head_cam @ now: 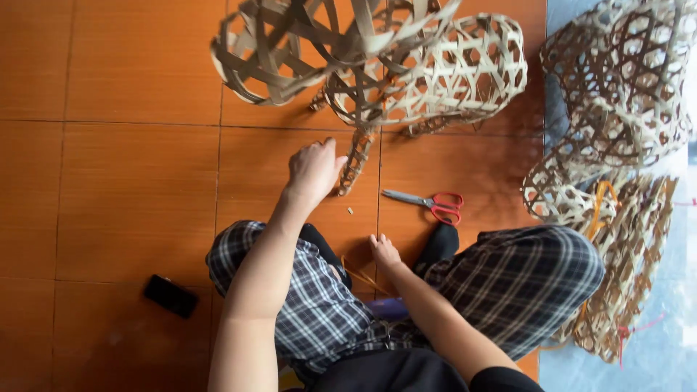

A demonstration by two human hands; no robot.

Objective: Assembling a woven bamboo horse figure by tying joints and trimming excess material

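Curled around a woven bamboo leg (356, 161), left hand (314, 171) gripped; right hand (382, 251) lay flat, fingers spread, on loose strips (361, 276). Beyond the grip, the open-weave basket frame (377, 62) looked mostly woven, its legs seemingly unfinished.

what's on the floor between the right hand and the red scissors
Nothing: in the head view, bare orange floor tile separates the right hand from the red-handled scissors.

Dark rectangular phone screen (170, 295) on orange floor tiles (109, 181), lower left
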